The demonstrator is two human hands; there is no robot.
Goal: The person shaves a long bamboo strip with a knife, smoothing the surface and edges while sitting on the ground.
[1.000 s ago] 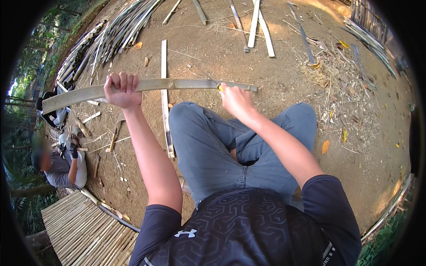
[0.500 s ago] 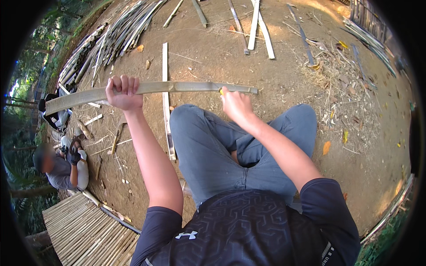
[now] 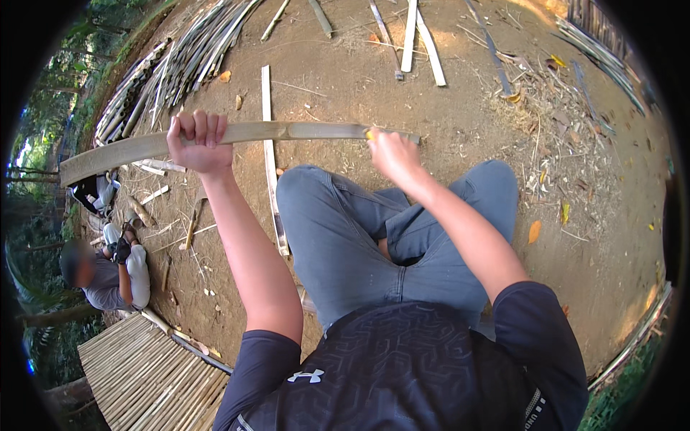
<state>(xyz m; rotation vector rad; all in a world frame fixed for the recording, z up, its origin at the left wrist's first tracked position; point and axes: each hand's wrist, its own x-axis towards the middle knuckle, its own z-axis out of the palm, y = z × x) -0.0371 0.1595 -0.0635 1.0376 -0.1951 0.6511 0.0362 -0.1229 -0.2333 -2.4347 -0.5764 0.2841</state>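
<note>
A long split bamboo strip (image 3: 309, 130) stretches sideways in front of my knees, its left part bending downward in the view. Near its left half my left hand (image 3: 201, 146) is closed round it, knuckles up. Close to the strip's right end is my right hand (image 3: 397, 158), its fingers closed. A small yellow piece (image 3: 371, 134) pokes out of that fist against the strip; the rest of what it grips is hidden by the fingers. Below the strip are my bent, crossed legs.
A bamboo strip (image 3: 269, 161) lies on the dirt beside my left knee. Piled bamboo (image 3: 180, 68) is at far left, shavings (image 3: 543, 140) at right. Another person (image 3: 122, 273) sits at left, by a slatted bamboo panel (image 3: 147, 373). More strips (image 3: 410, 36) lie ahead.
The bamboo strip and both my hands have risen slightly in the view. My right hand has shifted a little rightward along the strip, toward its end. Both hands stay closed.
</note>
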